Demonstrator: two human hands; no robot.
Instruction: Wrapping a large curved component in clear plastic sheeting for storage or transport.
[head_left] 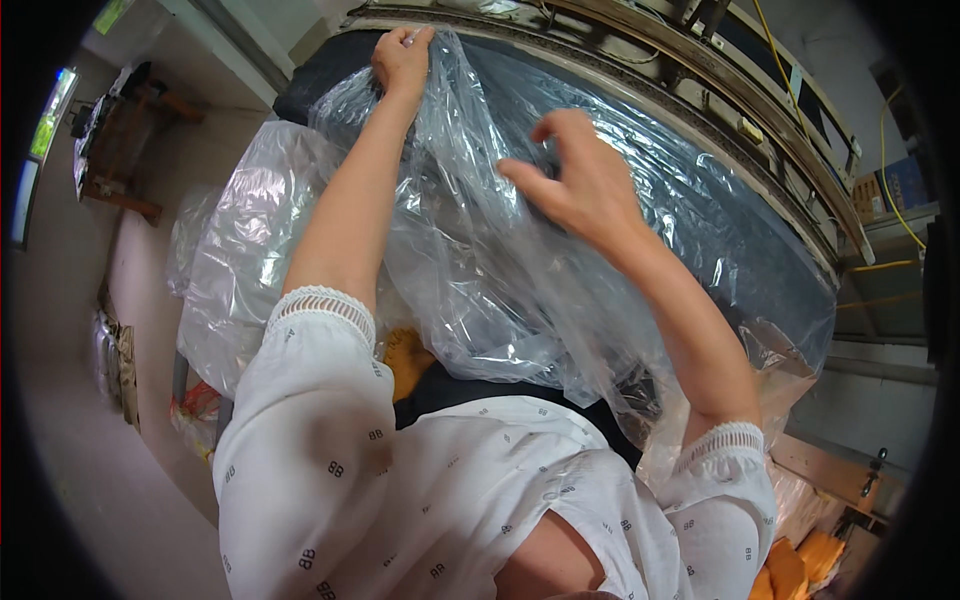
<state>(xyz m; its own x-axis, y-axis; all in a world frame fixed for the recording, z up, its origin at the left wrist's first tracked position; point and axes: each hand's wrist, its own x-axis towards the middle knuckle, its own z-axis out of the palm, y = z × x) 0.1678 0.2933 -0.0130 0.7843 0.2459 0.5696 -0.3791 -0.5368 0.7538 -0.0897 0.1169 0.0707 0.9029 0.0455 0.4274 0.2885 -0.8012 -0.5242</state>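
Observation:
Clear plastic film (490, 270) lies in loose, shiny folds over a dark work surface (330, 65) in front of me. At its far left, my left hand (403, 62) is closed on a gathered edge of the film, which hangs from the fingers toward me. My right hand (585, 185) is over the middle of the film, slightly blurred, thumb and fingers spread apart with nothing between them. I cannot tell whether it touches the film beneath. More film (265, 210) drapes over the left end of the surface.
Along the far side runs a long machine frame (700, 150) with metal rails and a yellow cable (885, 150). Orange material (800, 568) lies low at the right. A wooden stand (125, 150) is at the far left. A blue box (905, 185) sits at the far right.

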